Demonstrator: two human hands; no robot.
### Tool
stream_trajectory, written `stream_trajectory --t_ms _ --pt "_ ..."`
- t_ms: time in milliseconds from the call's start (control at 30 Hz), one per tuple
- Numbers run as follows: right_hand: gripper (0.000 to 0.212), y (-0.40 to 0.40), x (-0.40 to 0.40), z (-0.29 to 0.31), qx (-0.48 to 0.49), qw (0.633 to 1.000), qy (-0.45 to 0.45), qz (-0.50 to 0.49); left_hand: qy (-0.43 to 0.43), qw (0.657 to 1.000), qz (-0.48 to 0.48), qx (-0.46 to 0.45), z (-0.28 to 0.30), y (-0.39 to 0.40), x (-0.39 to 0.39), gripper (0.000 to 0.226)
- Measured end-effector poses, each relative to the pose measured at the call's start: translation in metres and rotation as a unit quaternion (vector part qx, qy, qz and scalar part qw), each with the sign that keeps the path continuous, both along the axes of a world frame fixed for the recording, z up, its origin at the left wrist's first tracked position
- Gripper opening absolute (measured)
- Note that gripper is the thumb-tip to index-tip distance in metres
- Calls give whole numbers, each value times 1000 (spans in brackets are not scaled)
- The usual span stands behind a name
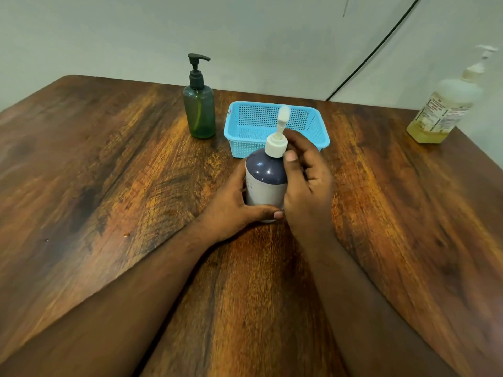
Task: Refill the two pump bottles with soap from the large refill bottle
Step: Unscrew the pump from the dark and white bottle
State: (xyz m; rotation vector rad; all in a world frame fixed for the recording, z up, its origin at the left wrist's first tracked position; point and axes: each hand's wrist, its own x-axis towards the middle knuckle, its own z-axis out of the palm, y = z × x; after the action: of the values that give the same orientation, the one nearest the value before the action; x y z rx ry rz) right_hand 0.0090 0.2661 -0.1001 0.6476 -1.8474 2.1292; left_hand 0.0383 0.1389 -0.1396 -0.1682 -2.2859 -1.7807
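A dark blue pump bottle (265, 176) with a pale label and a white pump stands upright at the middle of the wooden table (109, 186). My left hand (231, 209) wraps its lower body from the left. My right hand (306, 180) grips the white pump collar (276, 145) from the right, thumb against the cap. A green translucent pump bottle (199, 110) with a black pump stands at the back, left of centre, untouched. The large refill bottle (442, 110), clear with yellowish soap low inside and a white pump, stands at the far right edge.
A light blue perforated plastic basket (318, 131) sits just behind the blue bottle, nothing visible inside it. A black cable (375, 54) runs down the pale wall behind the table. The table's right edge passes close to the refill bottle.
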Motion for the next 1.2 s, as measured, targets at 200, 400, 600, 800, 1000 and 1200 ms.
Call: stream_trajectory --t_ms 200,400,600,800,1000,1200 --pt "47 -3 5 1 12 1000 -7 9 0 1000 0 -11 2 -1 1 89" --pt "45 1 0 1 -65 997 -27 34 12 1000 -1 -8 3 2 0 95" --pt "42 -4 4 4 6 1000 -11 -11 4 1000 -1 -22 2 0 0 93" --pt "31 -2 3 8 -33 999 -32 5 3 1000 -1 -22 3 1 1 97" --pt "35 -3 -1 10 -23 999 -31 14 12 1000 -3 -13 2 1 0 98" --pt "49 -1 -1 11 -22 997 -32 67 11 1000 -4 -28 -1 -1 -2 98"
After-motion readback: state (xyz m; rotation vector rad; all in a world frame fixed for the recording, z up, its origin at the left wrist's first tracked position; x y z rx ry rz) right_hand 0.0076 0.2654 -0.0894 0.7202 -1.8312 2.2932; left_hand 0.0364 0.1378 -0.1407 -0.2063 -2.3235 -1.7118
